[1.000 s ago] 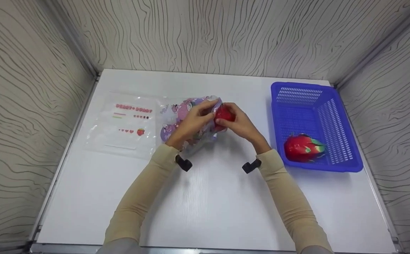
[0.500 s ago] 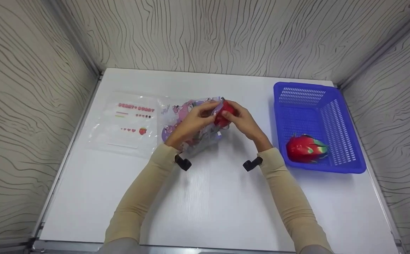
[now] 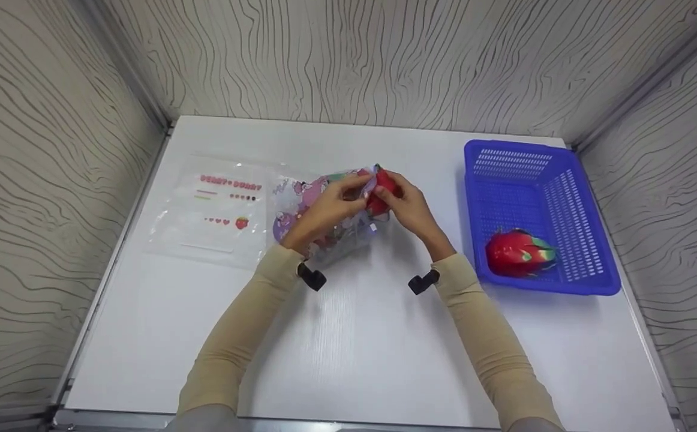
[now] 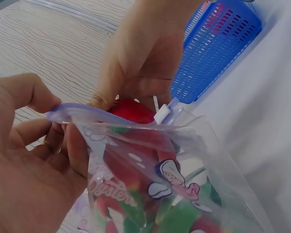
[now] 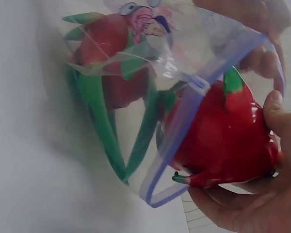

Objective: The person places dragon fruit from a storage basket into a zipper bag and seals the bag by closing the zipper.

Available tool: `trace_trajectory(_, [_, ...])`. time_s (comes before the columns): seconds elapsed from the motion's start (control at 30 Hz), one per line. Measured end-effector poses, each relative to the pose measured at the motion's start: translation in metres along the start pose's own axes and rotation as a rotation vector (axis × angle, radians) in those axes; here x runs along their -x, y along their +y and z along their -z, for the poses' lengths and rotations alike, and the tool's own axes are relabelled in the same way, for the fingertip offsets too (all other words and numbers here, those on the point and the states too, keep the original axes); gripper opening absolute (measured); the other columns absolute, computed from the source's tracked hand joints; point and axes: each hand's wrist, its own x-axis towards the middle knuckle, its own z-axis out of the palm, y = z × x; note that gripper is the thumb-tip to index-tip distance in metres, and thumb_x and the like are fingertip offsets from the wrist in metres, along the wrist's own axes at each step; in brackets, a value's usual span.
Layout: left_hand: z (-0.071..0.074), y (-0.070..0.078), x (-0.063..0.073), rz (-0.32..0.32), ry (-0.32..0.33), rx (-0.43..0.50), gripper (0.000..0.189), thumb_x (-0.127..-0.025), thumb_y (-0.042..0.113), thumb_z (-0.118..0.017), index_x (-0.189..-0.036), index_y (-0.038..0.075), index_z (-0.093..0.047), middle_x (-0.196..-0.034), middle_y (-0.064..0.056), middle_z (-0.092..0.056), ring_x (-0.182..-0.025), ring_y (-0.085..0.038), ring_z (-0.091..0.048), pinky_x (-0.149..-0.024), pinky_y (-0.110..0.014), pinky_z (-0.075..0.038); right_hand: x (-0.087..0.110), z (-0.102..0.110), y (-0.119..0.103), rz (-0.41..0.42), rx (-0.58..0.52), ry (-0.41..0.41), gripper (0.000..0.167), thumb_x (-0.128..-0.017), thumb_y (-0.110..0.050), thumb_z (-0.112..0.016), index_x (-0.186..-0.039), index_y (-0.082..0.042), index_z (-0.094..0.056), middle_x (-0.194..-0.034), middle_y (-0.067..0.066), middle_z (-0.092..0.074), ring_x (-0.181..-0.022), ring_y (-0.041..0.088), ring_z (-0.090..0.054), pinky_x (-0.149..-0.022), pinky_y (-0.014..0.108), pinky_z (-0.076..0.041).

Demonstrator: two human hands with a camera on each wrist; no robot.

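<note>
A red dragon fruit (image 5: pixel 223 136) with green-tipped scales is held by my right hand (image 3: pixel 413 210), thumb on one side and fingers round the other. It sits in the mouth of a clear zip bag (image 4: pixel 218 160) printed with cartoon figures and edged in lilac. My left hand (image 3: pixel 332 210) pinches the bag's lilac rim (image 4: pixel 82 111) near one end, beside the white slider (image 4: pixel 162 114) side of the opening. Inside the bag, another red and green fruit (image 5: pixel 106 43) shows through the plastic. In the head view the hands hide much of the bag's mouth.
A blue plastic basket (image 3: pixel 473 198) stands at the right of the white table (image 3: pixel 348 348), with one dragon fruit (image 3: pixel 519 253) in it. To the left lies a flat clear bag (image 3: pixel 204 240) with red lettering. Wood-patterned panels (image 3: pixel 348 60) wall in the table.
The dragon fruit in my right hand has turned and tilted against the bag's opening. My left hand keeps its pinch on the rim. The basket and its fruit stay put.
</note>
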Motion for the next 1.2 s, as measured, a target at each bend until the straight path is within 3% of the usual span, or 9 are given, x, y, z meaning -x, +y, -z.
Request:
trace_trajectory(0.13, [0.000,0.000,-0.002,-0.023,0.033,0.019,0.055,-0.102,0.007,-0.059,-0.157,0.010,-0.054,-0.152,-0.013,-0.055,-0.119,-0.022,-0.058,-0.094,-0.026,-0.055,0.003,-0.007,0.000,0.023,0.045,0.034,0.066,-0.101,-0.045,-0.069,-0.155,-0.011,-0.053,-0.145,0.020,-0.063,-0.127,0.035,-0.064,-0.105,0.052,-0.059])
trace_trajectory(0.33, [-0.002,-0.002,-0.004,-0.063,0.113,0.072,0.055,-0.103,0.001,-0.057,-0.157,0.003,-0.050,-0.156,-0.018,-0.054,-0.136,-0.028,-0.058,-0.119,-0.040,-0.049,0.009,-0.012,0.001,0.067,0.045,0.058,0.064,-0.099,-0.036,-0.074,-0.155,-0.012,-0.054,-0.148,0.020,-0.062,-0.132,0.037,-0.063,-0.107,0.052,-0.058])
trace_trajectory(0.5, [0.000,-0.001,-0.004,-0.066,0.143,0.073,0.054,-0.105,0.001,-0.056,-0.158,0.005,-0.049,-0.160,-0.016,-0.051,-0.143,-0.030,-0.055,-0.123,-0.040,-0.045,0.012,-0.012,-0.001,0.104,0.040,0.013,0.063,-0.102,-0.034,-0.072,-0.156,-0.009,-0.051,-0.149,0.022,-0.061,-0.135,0.038,-0.062,-0.111,0.052,-0.055])
trace_trajectory(0.77, [0.000,0.002,0.000,-0.067,0.074,0.017,0.052,-0.106,0.003,-0.057,-0.157,0.008,-0.052,-0.152,-0.016,-0.054,-0.135,-0.027,-0.058,-0.119,-0.038,-0.050,0.012,-0.011,0.003,0.127,-0.042,-0.009,0.055,-0.103,-0.023,-0.073,-0.151,-0.005,-0.051,-0.151,0.019,-0.059,-0.140,0.036,-0.059,-0.112,0.054,-0.054])
trace_trajectory(1.03, [0.001,0.004,0.003,-0.068,0.039,-0.035,0.055,-0.103,0.004,-0.058,-0.156,0.014,-0.054,-0.143,-0.011,-0.057,-0.120,-0.020,-0.057,-0.105,-0.030,-0.052,0.009,-0.011,0.002,0.155,-0.034,0.013,0.050,-0.101,-0.018,-0.073,-0.148,-0.005,-0.059,-0.143,0.020,-0.067,-0.130,0.036,-0.066,-0.109,0.055,-0.056])
trace_trajectory(1.2, [0.002,0.005,0.002,-0.062,0.049,-0.018,0.054,-0.103,0.006,-0.059,-0.155,0.017,-0.056,-0.142,-0.004,-0.058,-0.121,-0.018,-0.057,-0.109,-0.030,-0.053,0.010,-0.014,-0.003,0.166,-0.059,0.021,0.055,-0.100,-0.014,-0.075,-0.151,-0.003,-0.058,-0.147,0.022,-0.064,-0.131,0.040,-0.066,-0.111,0.054,-0.055])
